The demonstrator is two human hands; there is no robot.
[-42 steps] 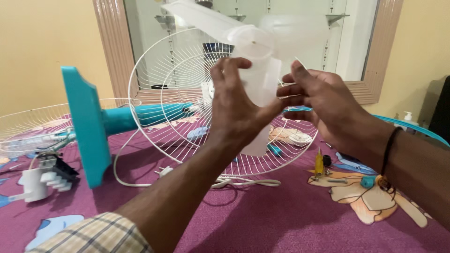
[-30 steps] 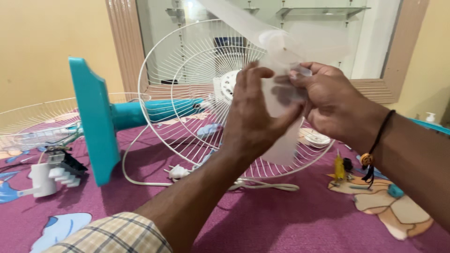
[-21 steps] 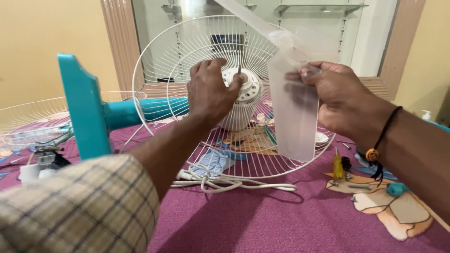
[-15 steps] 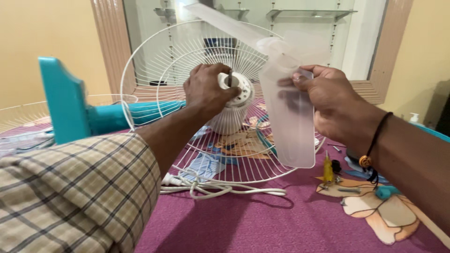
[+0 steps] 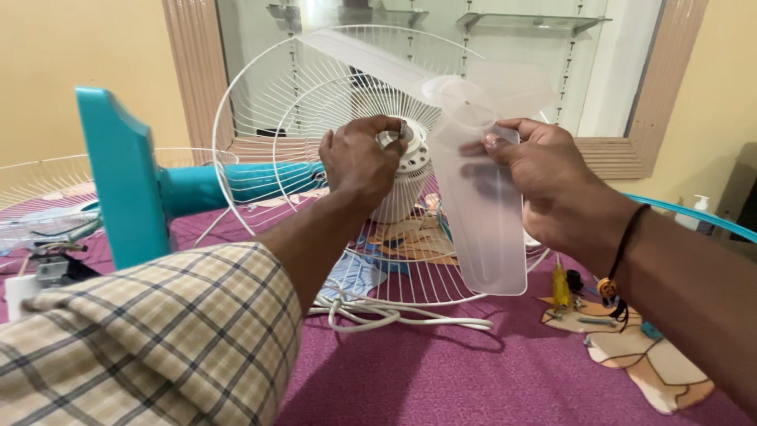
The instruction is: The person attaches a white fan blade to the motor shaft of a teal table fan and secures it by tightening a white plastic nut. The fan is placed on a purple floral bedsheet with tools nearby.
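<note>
A stand fan lies on its side on a purple cloth, teal base [image 5: 118,173] at the left and white wire rear guard [image 5: 260,102] upright in the middle. My left hand [image 5: 361,162] reaches through the guard's front and pinches the metal motor shaft [image 5: 401,128] on the white motor housing [image 5: 402,185]. My right hand [image 5: 544,177] holds a translucent white fan blade [image 5: 481,205] by its hub, just right of the shaft, one blade hanging down.
A white power cord [image 5: 394,315] coils under the guard. A second wire guard [image 5: 47,189] lies at the far left beside loose switch parts [image 5: 47,268]. A yellow screwdriver [image 5: 561,285] and small screws sit at the right.
My left hand let go of the fan blade and moved to the motor shaft. My right hand kept the blade, shifting it slightly nearer the motor. The camera view swayed a little.
</note>
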